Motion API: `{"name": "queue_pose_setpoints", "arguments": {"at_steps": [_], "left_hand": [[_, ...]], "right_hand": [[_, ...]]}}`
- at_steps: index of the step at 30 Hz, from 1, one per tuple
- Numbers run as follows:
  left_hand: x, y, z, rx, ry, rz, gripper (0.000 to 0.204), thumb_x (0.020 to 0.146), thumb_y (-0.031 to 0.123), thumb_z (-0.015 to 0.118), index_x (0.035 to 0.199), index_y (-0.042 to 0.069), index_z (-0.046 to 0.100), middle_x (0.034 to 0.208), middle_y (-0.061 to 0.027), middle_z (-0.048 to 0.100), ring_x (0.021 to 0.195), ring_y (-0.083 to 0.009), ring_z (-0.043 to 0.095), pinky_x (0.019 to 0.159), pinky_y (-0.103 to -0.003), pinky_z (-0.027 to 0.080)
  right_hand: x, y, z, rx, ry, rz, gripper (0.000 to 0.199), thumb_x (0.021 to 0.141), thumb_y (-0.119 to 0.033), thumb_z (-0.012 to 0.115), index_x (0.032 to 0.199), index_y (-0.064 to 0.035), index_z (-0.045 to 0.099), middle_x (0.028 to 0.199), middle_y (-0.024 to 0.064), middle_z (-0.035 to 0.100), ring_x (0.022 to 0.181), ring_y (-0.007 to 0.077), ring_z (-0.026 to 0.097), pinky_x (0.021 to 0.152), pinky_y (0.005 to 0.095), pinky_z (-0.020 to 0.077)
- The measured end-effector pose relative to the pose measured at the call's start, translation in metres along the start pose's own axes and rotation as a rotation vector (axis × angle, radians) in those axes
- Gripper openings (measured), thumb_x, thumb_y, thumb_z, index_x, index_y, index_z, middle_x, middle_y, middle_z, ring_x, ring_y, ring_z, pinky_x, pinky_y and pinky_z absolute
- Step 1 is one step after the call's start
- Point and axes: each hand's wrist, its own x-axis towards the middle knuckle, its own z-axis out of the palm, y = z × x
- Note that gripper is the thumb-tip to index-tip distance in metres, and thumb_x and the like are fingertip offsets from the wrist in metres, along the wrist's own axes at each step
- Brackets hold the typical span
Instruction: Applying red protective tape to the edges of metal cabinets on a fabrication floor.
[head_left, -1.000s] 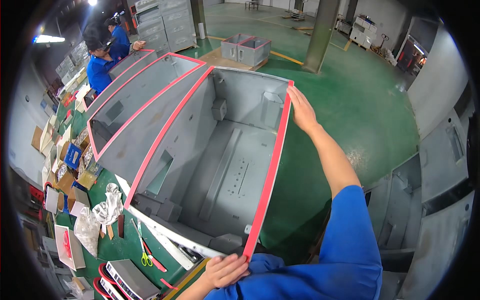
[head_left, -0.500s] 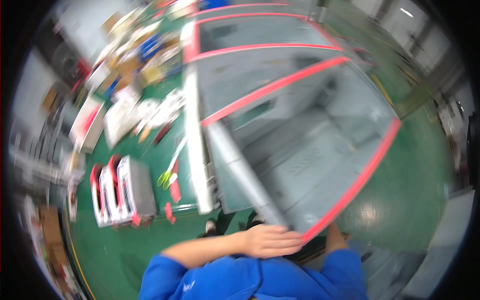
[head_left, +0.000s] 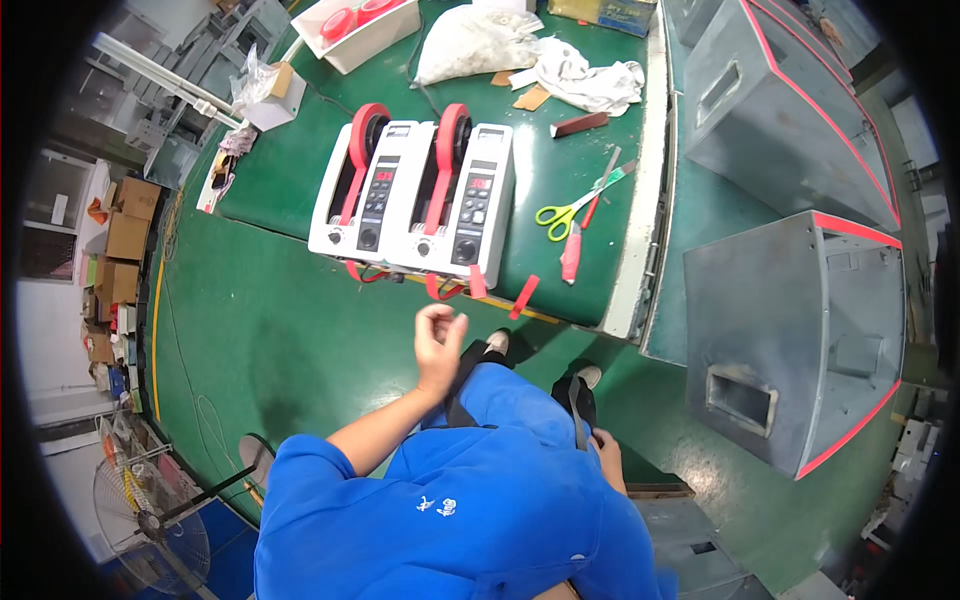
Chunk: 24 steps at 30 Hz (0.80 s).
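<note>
My left hand [head_left: 437, 345] is in the air just short of the table edge, fingers loosely curled, thumb apart, nothing visible in it. Closest to it are two white tape dispensers [head_left: 487, 215] with red tape rolls [head_left: 368, 135]; red tape ends hang from their fronts. A loose red tape strip [head_left: 524, 297] sticks to the table edge. My right hand [head_left: 607, 460] is low beside my body, its fingers partly hidden, near a grey strap-like strip [head_left: 577, 415]. Green-handled scissors [head_left: 560, 217] and a red utility knife [head_left: 571, 255] lie right of the dispensers.
Grey metal cabinets [head_left: 755, 330] edged with red tape stand at the right. Farther back on the green table [head_left: 545, 130] are a white bag [head_left: 478, 45], white cloths [head_left: 590, 75] and a white bin [head_left: 365, 35]. A fan [head_left: 150, 520] stands at lower left.
My left hand has let go of the red-taped cabinet corner and is now near the dispensers. My right hand has come away from the cabinet too. The view has swung left.
</note>
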Motion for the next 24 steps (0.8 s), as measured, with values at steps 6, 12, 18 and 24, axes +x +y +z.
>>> {"name": "queue_pose_setpoints", "arguments": {"at_steps": [6, 12, 18, 24], "left_hand": [[0.047, -0.036, -0.031, -0.085, 0.01, -0.142, 0.027, 0.078, 0.012, 0.066, 0.098, 0.0, 0.053, 0.093, -0.0047, 0.052, 0.079, -0.0079, 0.047, 0.068, -0.021, 0.042], [0.02, -0.056, -0.067, 0.273, -0.375, 0.416, 0.011, 0.074, 0.005, 0.064, 0.073, 0.003, 0.053, 0.083, -0.0096, 0.058, 0.086, -0.0257, 0.055, 0.081, -0.035, 0.041], [-0.01, 0.014, -0.033, 0.124, -0.959, 0.393, 0.007, 0.076, 0.004, 0.061, 0.08, 0.001, 0.056, 0.078, -0.0104, 0.06, 0.074, -0.0254, 0.06, 0.067, -0.033, 0.048], [-0.025, 0.071, 0.053, 0.039, -1.119, 0.547, 0.016, 0.077, 0.01, 0.062, 0.089, 0.002, 0.055, 0.076, -0.0109, 0.058, 0.067, -0.0266, 0.058, 0.061, -0.033, 0.046]], "right_hand": [[0.017, -0.07, 0.04, 0.189, -0.07, -0.201, 0.031, 0.079, -0.015, 0.059, 0.106, 0.0003, 0.056, 0.095, 0.0144, 0.063, 0.088, 0.0186, 0.061, 0.078, 0.028, 0.046], [0.005, -0.116, 0.035, 0.012, -0.02, -0.229, 0.031, 0.079, -0.014, 0.059, 0.106, 0.0009, 0.056, 0.097, 0.0152, 0.063, 0.09, 0.0218, 0.061, 0.08, 0.0294, 0.046], [-0.052, -0.267, -0.012, -0.042, 0.179, -0.966, 0.042, 0.073, -0.01, 0.064, 0.113, -0.0046, 0.052, 0.115, 0.0145, 0.052, 0.106, 0.0289, 0.051, 0.088, 0.0333, 0.0412], [-0.07, -0.257, -0.082, -0.319, 0.217, -0.957, 0.017, 0.069, -0.009, 0.066, 0.084, -0.0062, 0.058, 0.08, 0.0064, 0.056, 0.072, 0.0227, 0.056, 0.062, 0.0327, 0.0455]]}}
